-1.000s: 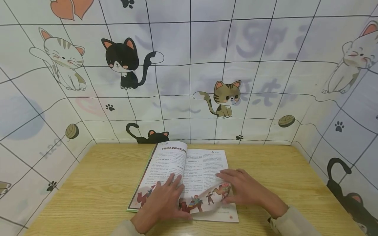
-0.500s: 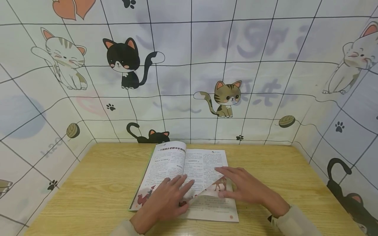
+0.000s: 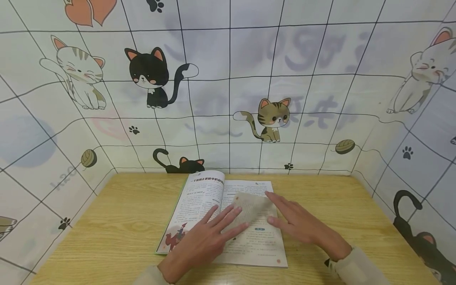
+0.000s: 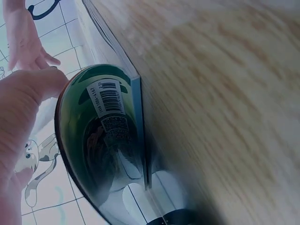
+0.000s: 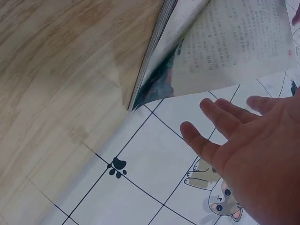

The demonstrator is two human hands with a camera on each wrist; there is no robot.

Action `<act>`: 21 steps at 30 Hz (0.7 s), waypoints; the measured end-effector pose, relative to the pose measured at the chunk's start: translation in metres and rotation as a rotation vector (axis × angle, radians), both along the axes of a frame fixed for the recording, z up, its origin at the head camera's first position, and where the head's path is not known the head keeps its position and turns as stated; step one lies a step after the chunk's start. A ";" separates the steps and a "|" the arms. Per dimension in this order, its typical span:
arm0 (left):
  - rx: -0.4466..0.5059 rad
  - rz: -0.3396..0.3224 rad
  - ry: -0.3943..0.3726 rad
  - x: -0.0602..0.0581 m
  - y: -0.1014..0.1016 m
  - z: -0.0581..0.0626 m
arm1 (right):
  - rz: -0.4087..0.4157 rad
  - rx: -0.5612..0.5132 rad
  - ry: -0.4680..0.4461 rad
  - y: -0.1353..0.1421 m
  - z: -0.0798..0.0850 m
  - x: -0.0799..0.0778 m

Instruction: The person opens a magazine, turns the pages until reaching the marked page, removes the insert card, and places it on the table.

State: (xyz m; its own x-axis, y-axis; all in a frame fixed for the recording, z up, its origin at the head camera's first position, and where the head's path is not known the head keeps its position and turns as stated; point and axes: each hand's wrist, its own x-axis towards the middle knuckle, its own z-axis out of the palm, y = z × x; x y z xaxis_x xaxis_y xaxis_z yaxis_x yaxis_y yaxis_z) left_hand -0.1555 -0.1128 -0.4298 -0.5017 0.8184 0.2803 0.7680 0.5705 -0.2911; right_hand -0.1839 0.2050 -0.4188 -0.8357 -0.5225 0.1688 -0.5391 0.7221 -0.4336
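An open printed book [image 3: 201, 198] lies on the table in the head view, with camel pictures low on its left page. One leaf [image 3: 254, 204] of it stands curled up and leans leftward, its greyish back side showing text. Over the lower left page and this leaf spreads my left hand [image 3: 204, 239], fingers straight, fingertips overlapping the leaf. My right hand [image 3: 299, 221] is at the book's right edge, fingers extended. In the right wrist view, the lifted page [image 5: 229, 51] is apart from the spread right fingers [image 5: 201, 140]. A green cover [image 4: 105, 136] with a barcode bends up near my left thumb [image 4: 37, 86].
The wooden table [image 3: 124, 213] extends on both sides of the book. White cloth walls [image 3: 213, 99] with grid lines and printed cats enclose the back and sides. Both forearms wear pale sleeves [image 3: 356, 267].
The leaf, whose corner was near my right hand, has swung up and leftward, uncovering the page beneath. My left fingers have straightened and shifted right; my right hand has moved slightly away from me.
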 end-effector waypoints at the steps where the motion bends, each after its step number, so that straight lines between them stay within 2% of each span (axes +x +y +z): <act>1: -0.006 -0.005 0.009 0.000 0.000 0.000 | -0.006 0.002 -0.006 0.001 0.000 0.000; 9: -0.046 -0.010 0.080 -0.002 -0.001 -0.003 | -0.002 0.077 -0.114 0.004 -0.006 0.001; 15: -0.061 -0.036 0.078 -0.001 0.000 -0.007 | 0.090 0.198 -0.245 0.006 -0.011 0.004; 18: -0.090 -0.059 0.082 0.001 0.002 -0.007 | 0.133 0.217 -0.280 0.008 -0.013 0.006; 21: -0.114 -0.061 0.087 0.002 0.003 -0.006 | 0.157 0.219 -0.268 0.009 -0.015 0.007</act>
